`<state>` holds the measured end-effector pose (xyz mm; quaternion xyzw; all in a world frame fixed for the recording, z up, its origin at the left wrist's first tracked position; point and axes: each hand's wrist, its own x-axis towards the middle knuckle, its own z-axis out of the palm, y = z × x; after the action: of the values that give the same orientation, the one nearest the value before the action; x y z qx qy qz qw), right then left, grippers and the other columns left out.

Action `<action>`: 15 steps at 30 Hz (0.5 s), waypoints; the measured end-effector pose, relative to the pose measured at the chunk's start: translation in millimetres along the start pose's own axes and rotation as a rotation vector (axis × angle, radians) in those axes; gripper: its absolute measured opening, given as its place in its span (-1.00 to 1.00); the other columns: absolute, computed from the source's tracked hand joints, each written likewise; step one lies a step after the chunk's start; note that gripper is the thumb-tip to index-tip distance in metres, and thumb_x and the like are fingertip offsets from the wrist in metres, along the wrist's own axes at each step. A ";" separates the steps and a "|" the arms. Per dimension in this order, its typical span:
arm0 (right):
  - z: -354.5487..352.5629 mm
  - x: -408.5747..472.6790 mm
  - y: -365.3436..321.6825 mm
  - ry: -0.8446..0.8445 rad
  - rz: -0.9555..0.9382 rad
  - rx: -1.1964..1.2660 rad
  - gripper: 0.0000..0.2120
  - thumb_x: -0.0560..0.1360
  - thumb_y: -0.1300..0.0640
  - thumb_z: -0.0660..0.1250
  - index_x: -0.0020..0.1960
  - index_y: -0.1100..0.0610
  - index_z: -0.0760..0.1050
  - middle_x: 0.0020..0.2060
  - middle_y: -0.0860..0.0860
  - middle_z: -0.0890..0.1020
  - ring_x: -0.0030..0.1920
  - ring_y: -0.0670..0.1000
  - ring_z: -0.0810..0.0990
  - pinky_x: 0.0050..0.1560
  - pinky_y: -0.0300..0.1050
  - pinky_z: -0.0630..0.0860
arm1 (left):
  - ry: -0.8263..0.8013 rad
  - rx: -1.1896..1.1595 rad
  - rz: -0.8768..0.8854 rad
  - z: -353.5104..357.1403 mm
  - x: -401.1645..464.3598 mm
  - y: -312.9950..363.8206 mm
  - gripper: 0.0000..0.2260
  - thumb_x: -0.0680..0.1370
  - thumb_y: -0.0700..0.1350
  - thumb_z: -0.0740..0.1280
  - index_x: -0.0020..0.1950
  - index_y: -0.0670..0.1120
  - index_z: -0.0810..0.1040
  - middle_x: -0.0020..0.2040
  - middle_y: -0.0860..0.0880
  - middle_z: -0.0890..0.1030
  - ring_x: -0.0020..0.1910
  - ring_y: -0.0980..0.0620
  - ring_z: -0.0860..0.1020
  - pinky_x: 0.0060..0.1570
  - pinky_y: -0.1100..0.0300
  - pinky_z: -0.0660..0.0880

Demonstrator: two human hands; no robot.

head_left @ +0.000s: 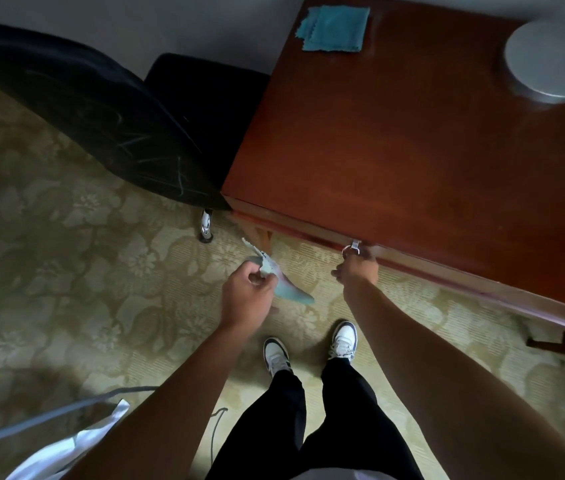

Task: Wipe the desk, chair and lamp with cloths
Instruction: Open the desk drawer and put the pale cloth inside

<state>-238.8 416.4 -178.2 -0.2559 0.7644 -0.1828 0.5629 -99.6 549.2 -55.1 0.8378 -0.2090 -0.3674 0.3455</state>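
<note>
A reddish-brown wooden desk (412, 150) fills the upper right. A folded teal cloth (334, 28) lies at its far left corner. The lamp's round grey base (551, 60) stands at the far right of the desk. A black chair (83, 98) is pushed in at the desk's left side. My left hand (248, 294) holds a pale blue-green cloth (282, 282) in front of the desk's near corner. My right hand (357, 268) is at the desk's front edge, fingers closed at a small metal ring handle (352, 249).
The floor is an olive carpet (83, 271) with a flower pattern. White fabric (66, 448) and a grey cable (49, 417) lie at the lower left. My feet in white shoes (308, 348) stand just in front of the desk. A chair caster (205, 226) sits near the desk leg.
</note>
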 end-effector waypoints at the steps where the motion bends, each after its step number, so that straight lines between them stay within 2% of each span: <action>1: -1.9 0.1 1.0 -0.002 -0.007 -0.042 -0.66 0.61 0.11 0.22 0.38 0.01 0.43 -0.24 0.07 0.62 -0.42 0.05 0.62 -0.21 -0.01 0.56 | -0.008 -0.005 -0.013 -2.2 -0.1 -0.7 -0.81 0.50 -0.20 0.39 -0.28 -0.05 0.46 -0.35 0.07 0.49 -0.43 0.21 0.56 -0.47 0.11 0.61; 3: -5.8 -1.6 1.8 0.010 -0.044 -0.140 -0.68 0.60 0.04 0.20 0.32 0.04 0.48 -0.31 0.08 0.65 -0.42 0.07 0.65 0.01 0.09 0.63 | -0.016 0.008 -0.014 -4.9 -0.5 -1.6 -0.83 0.50 -0.18 0.39 -0.27 -0.04 0.47 -0.32 0.03 0.52 -0.30 0.06 0.64 -0.42 -0.04 0.64; 4: -7.2 -4.3 0.1 0.024 -0.062 -0.181 -0.70 0.58 0.00 0.21 0.26 0.04 0.52 -0.30 0.08 0.67 -0.43 0.07 0.66 0.05 0.12 0.63 | -0.018 0.022 -0.006 -5.7 -1.0 -1.6 -0.85 0.49 -0.17 0.38 -0.25 -0.06 0.48 -0.30 0.01 0.54 -0.25 -0.02 0.66 -0.40 -0.06 0.64; 6: -9.9 -8.8 -4.9 0.034 -0.064 -0.244 -0.73 0.56 -0.05 0.23 0.15 0.03 0.56 -0.27 0.08 0.69 -0.45 0.06 0.67 0.01 0.09 0.65 | -0.033 0.054 0.010 -6.7 -3.0 -0.2 -0.87 0.49 -0.16 0.39 -0.23 -0.08 0.49 -0.27 -0.02 0.59 -0.23 -0.05 0.68 -0.38 -0.06 0.64; 9: -17.7 -22.4 -11.7 0.012 -0.020 -0.357 -0.76 0.58 0.02 0.18 0.13 0.08 0.54 -0.18 0.11 0.71 -0.49 0.02 0.65 -0.13 -0.03 0.64 | -0.046 0.042 0.016 -5.0 -3.6 3.2 -0.87 0.50 -0.15 0.38 -0.23 -0.05 0.49 -0.24 -0.02 0.64 -0.31 0.07 0.69 -0.49 0.08 0.60; 10: -21.7 -29.9 -11.6 -0.002 -0.003 -0.427 -0.75 0.59 0.05 0.14 0.11 0.11 0.54 -0.21 0.12 0.70 -0.52 0.00 0.63 -0.20 -0.07 0.62 | -0.047 0.028 0.018 -3.9 -4.6 4.7 -0.86 0.50 -0.15 0.38 -0.23 -0.04 0.49 -0.24 -0.02 0.65 -0.32 0.08 0.69 -0.52 0.13 0.57; 12: -27.9 -45.5 -6.4 -0.038 0.039 -0.567 -0.71 0.62 0.08 0.10 0.02 0.21 0.53 -0.38 0.13 0.65 -0.51 0.03 0.62 -0.22 -0.09 0.59 | -0.051 0.014 0.020 -1.2 -9.4 5.9 -0.86 0.49 -0.17 0.38 -0.24 -0.04 0.48 -0.26 -0.02 0.65 -0.35 0.08 0.69 -0.54 0.17 0.52; 15: -33.7 -73.8 2.2 -0.185 0.208 -0.689 -0.66 0.66 0.02 0.09 -0.04 0.26 0.49 -0.55 0.13 0.55 -0.50 0.06 0.54 -0.35 -0.19 0.49 | -0.082 0.060 0.065 2.8 -21.5 1.9 -0.87 0.47 -0.16 0.38 -0.25 -0.07 0.49 -0.33 0.02 0.65 -0.39 0.07 0.68 -0.49 0.09 0.56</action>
<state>-253.9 461.9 -112.7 -0.3668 0.7487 0.1673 0.5262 -115.7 559.7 -45.0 0.8248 -0.2613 -0.3834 0.3231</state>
